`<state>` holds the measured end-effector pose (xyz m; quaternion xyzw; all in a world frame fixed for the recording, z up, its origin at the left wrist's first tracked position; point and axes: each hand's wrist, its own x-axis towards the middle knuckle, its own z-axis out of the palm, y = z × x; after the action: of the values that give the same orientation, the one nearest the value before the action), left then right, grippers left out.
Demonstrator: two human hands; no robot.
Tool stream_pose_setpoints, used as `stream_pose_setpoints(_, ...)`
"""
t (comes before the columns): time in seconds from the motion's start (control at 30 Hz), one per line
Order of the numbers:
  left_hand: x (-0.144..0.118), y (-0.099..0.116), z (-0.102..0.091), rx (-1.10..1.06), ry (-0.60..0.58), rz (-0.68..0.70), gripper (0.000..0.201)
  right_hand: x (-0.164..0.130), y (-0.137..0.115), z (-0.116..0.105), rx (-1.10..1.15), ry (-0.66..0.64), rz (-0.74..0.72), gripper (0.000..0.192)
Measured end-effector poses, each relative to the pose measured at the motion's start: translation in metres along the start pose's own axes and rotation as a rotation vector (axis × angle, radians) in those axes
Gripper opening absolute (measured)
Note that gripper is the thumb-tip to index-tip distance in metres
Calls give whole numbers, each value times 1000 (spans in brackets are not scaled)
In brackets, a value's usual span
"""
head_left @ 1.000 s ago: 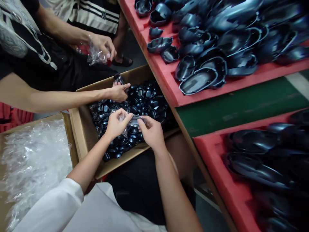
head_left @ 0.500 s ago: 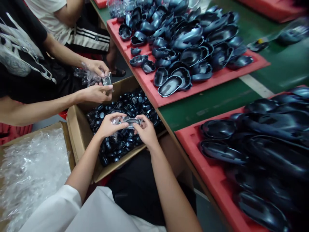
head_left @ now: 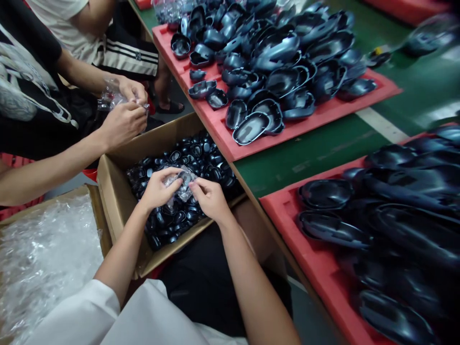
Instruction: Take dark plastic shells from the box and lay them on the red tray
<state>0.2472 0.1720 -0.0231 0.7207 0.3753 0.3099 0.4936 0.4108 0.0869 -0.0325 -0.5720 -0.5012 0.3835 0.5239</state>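
Over an open cardboard box (head_left: 118, 211), my left hand (head_left: 161, 188) grips a crinkled clear plastic bag (head_left: 185, 191). A small dark plastic shell (head_left: 185, 178) shows through the film. My right hand (head_left: 210, 196) pinches the bag's right edge between thumb and fingers. Below both hands, the box holds many small glossy dark blue shells (head_left: 179, 218), some of them hidden by my hands.
Red foam trays (head_left: 247, 152) on the green table (head_left: 298, 160) carry heaps of larger dark shells (head_left: 276, 52). Left of the box, a carton holds clear plastic bags (head_left: 50, 254). A co-worker's hands (head_left: 125, 115) handle clear film beside the box's far left corner.
The small shell, bare-looking between my hands before, now sits within the clear bag. My right hand has shifted slightly left and down. The co-worker's hands have moved left and closer together.
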Motion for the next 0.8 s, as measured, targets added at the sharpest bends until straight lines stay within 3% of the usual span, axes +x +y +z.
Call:
stream_pose_setpoints(0.1,-1,3,-2,-154,-67,-92,34,6,0,-1,116,-17,47,50)
stream_pose_setpoints(0.27,-1,3,9,-162,68,-123,39,5,0,1,-26,342,-9,34)
stream_pose_setpoints(0.4,1,3,19,-144,158,-101,43,-5,-5,4,-106,198,-142,23)
stream_pose_setpoints(0.53,2,4,24,-215,148,-47,41,-5,1,5,-93,186,2,20)
stream_pose_setpoints(0.67,6,-2,23,-232,164,-97,32,4,18,1,-65,404,172,26)
stream_pose_setpoints(0.8,8,-10,12,-189,160,-156,6,11,32,-6,-17,576,241,31)
